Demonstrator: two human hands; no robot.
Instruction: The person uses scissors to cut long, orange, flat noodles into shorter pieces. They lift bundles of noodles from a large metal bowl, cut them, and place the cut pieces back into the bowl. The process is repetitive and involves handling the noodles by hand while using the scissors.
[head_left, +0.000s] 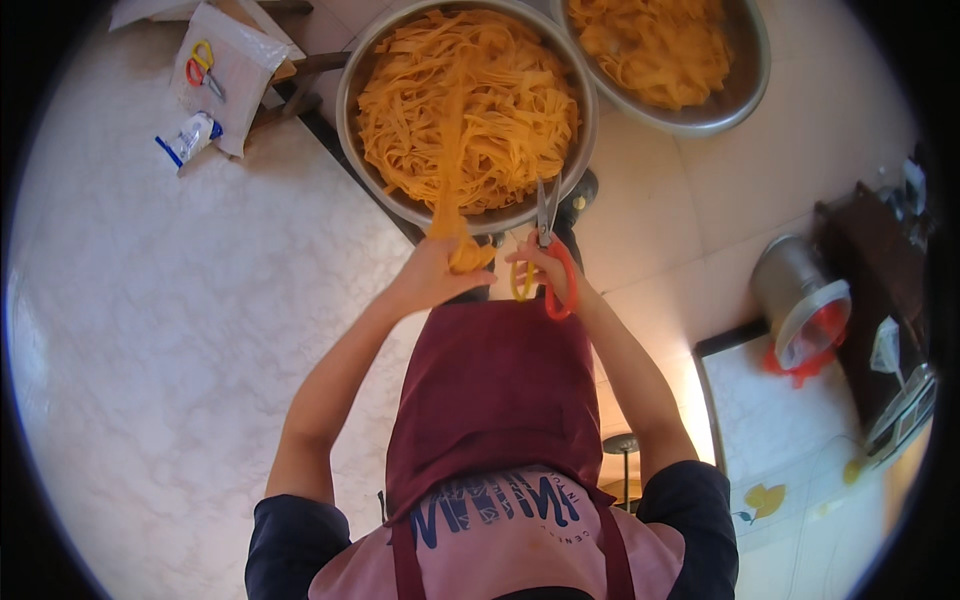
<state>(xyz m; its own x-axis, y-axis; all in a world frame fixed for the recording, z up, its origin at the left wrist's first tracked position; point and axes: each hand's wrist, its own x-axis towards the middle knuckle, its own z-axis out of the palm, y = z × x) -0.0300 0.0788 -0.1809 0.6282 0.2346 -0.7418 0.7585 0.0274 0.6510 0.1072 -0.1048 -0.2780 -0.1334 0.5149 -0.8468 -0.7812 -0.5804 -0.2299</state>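
My left hand (431, 277) grips a bunch of flat orange-yellow strips (450, 172), like wide noodles. The bunch stretches from my fist up over a large round metal bowl (346, 127). Inside that bowl lies a tangled heap of the same strips (517, 127). My right hand (551, 266) holds scissors (560, 281) with one red and one yellow handle loop. Their blades are parted and point away from me, at the bowl's near rim, to the right of the stretched bunch. Nothing is visible between the blades.
A second metal bowl (757, 82) of strips stands at the far right. Another pair of scissors (202, 71) lies on a pale packet (247, 82) at the upper left, near a small blue-and-white packet (191, 141). A metal bin (787, 274) with a plastic liner is at right.
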